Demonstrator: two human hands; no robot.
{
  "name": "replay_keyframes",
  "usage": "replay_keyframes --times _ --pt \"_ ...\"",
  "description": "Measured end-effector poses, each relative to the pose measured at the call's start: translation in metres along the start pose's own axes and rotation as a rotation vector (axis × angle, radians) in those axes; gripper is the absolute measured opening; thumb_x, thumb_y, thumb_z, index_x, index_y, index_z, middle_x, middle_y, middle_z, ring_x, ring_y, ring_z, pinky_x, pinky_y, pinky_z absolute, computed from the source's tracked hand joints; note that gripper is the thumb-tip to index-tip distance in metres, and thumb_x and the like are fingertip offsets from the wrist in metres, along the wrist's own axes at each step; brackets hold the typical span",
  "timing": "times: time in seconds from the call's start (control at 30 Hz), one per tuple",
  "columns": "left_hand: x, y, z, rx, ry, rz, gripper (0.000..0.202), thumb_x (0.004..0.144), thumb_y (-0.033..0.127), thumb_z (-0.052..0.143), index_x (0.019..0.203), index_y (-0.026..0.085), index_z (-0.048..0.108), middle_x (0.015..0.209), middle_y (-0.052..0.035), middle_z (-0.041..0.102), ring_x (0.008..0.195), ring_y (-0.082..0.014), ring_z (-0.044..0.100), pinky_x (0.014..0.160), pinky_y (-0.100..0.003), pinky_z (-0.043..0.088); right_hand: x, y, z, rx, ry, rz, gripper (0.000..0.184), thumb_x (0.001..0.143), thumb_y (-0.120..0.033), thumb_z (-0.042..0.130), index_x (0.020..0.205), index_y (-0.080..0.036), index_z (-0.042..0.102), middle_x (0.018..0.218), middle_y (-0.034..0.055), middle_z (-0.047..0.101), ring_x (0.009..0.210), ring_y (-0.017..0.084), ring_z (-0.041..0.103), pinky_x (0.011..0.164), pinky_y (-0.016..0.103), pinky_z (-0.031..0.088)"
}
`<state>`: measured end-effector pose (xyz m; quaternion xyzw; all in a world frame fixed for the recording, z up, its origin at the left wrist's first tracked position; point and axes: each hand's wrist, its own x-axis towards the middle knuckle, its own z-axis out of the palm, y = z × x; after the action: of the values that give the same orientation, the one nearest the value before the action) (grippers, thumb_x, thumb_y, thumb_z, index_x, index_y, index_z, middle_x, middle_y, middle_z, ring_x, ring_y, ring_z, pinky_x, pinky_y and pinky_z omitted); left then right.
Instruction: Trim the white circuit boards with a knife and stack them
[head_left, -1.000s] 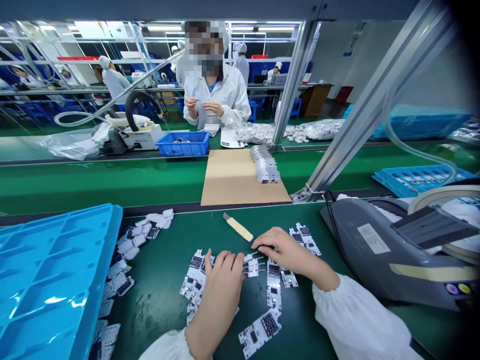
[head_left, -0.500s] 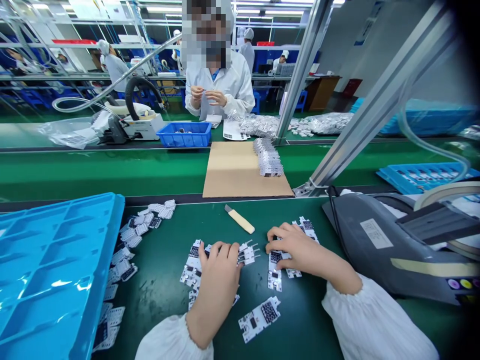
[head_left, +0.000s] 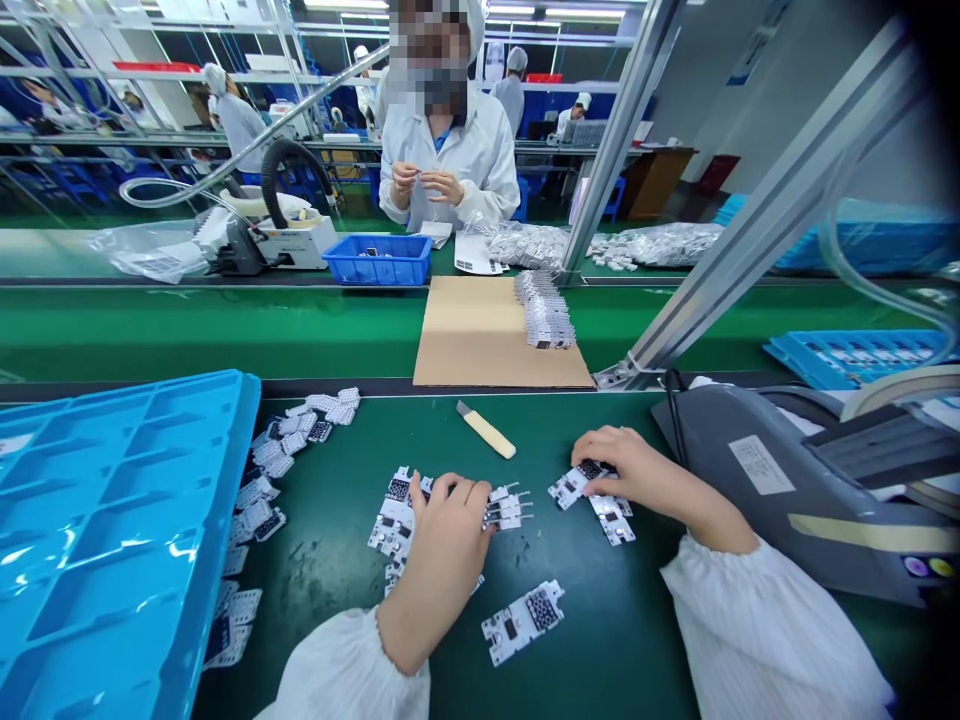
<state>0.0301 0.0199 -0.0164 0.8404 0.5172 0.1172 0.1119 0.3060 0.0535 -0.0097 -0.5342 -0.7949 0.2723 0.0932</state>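
A blue plastic tray (head_left: 225, 480) is set along the left edge of the green bench (head_left: 337, 640). White circuit boards (head_left: 394, 525) are pressed under the flat fingers of the left hand (head_left: 442, 540); a craft knife (head_left: 487, 433) is laid near the far edge. A board strip (head_left: 581, 483) is held under the curled fingers of the right hand (head_left: 622, 470), a gray machine (head_left: 757, 480) just beside.

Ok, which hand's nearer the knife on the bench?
Left. The left hand sits just below the knife, a little nearer the camera; the right hand is farther off, to the knife's right.

White circuit boards (head_left: 523, 622), black chip patterns (head_left: 543, 608)
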Motion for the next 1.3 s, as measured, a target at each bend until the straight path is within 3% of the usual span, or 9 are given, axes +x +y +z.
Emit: replay_keyframes --times 0.13,0.27,0.4,0.57,0.77,0.93,1.03,1.2,1.3 --pt "-0.002 0.002 0.003 0.000 -0.002 0.043 0.034 0.075 0.009 0.061 0.105 0.024 0.056 0.101 -0.0032 0.064 0.105 -0.0251 0.053 0.100 -0.066 0.023 0.004 -0.007 0.003 0.040 0.153 0.081 0.020 0.077 -0.036 0.063 0.091 -0.022 0.059 0.096 0.0054 0.062 0.090 0.024 0.054 0.081 0.039 0.039" --pt "-0.003 0.006 0.005 0.048 0.052 0.019 0.061 0.071 0.009 0.064 0.128 0.021 0.043 0.121 -0.0118 0.053 0.117 -0.0296 0.046 0.102 -0.063 0.025 0.020 -0.042 0.028 0.105 0.279 0.068 0.016 0.080 -0.027 0.059 0.093 -0.020 0.055 0.098 0.0054 0.060 0.091 0.021 0.054 0.081 0.036 0.041" --pt "-0.002 0.007 0.008 0.056 0.058 0.022 0.065 0.073 0.010 0.063 0.132 0.019 0.038 0.129 -0.0135 0.050 0.122 -0.0313 0.043 0.101 -0.062 0.027 0.032 -0.070 0.048 0.234 0.205 -0.099 0.017 0.082 -0.019 0.057 0.099 -0.021 0.058 0.103 0.0032 0.059 0.096 0.016 0.055 0.085 0.029 0.043" --pt "0.001 0.004 0.013 -0.022 0.009 0.023 0.062 0.074 0.009 0.061 0.131 0.016 0.038 0.119 -0.0132 0.058 0.117 -0.0299 0.050 0.101 -0.064 0.028 0.031 -0.070 0.048 0.350 0.092 -0.248 0.025 0.089 -0.015 0.043 0.101 -0.024 0.063 0.102 0.0019 0.062 0.095 0.012 0.057 0.085 0.025 0.045" --pt "0.001 -0.002 0.023 -0.088 0.007 0.053 0.067 0.075 0.009 0.061 0.135 0.016 0.031 0.133 -0.0167 0.046 0.125 -0.0295 0.045 0.100 -0.048 0.042 0.036 -0.066 0.054 0.415 0.235 -0.160 0.021 0.086 -0.012 0.047 0.096 -0.021 0.063 0.097 0.0031 0.063 0.090 0.015 0.058 0.082 0.029 0.045" --pt "0.002 -0.003 0.029 -0.116 0.010 0.042 0.069 0.076 0.008 0.059 0.137 0.012 0.026 0.143 -0.0225 0.031 0.134 -0.0372 0.028 0.102 -0.052 0.039 0.039 -0.073 0.056 0.499 0.199 -0.158 0.024 0.086 -0.014 0.049 0.101 -0.025 0.064 0.099 -0.0002 0.065 0.090 0.013 0.060 0.080 0.026 0.046" --pt "0.002 -0.002 0.030 -0.243 0.005 -0.007 0.068 0.074 0.004 0.058 0.136 0.008 0.031 0.144 -0.0235 0.030 0.137 -0.0394 0.018 0.106 -0.057 0.030 0.035 -0.078 0.054 0.545 0.147 -0.172 0.028 0.087 -0.014 0.046 0.106 -0.027 0.063 0.094 -0.0022 0.067 0.086 0.011 0.061 0.078 0.024 0.046" --pt "0.002 -0.002 0.028 -0.446 -0.017 -0.071 0.047 0.073 -0.001 0.048 0.119 0.009 0.052 0.114 -0.0187 0.058 0.115 -0.0353 0.051 0.098 -0.058 0.037 0.028 -0.066 0.047 0.615 0.193 -0.106 0.020 0.087 -0.026 0.049 0.102 -0.022 0.062 0.099 0.0033 0.066 0.090 0.015 0.061 0.078 0.027 0.048" --pt "0.003 -0.005 0.021 -0.551 0.011 -0.113 0.039 0.077 0.009 0.050 0.115 0.012 0.053 0.116 -0.0175 0.057 0.114 -0.0327 0.051 0.097 -0.055 0.039 0.026 -0.050 0.039 0.683 0.276 -0.066 0.030 0.088 -0.040 0.047 0.106 -0.019 0.058 0.101 0.0076 0.064 0.094 0.017 0.060 0.083 0.032 0.048"
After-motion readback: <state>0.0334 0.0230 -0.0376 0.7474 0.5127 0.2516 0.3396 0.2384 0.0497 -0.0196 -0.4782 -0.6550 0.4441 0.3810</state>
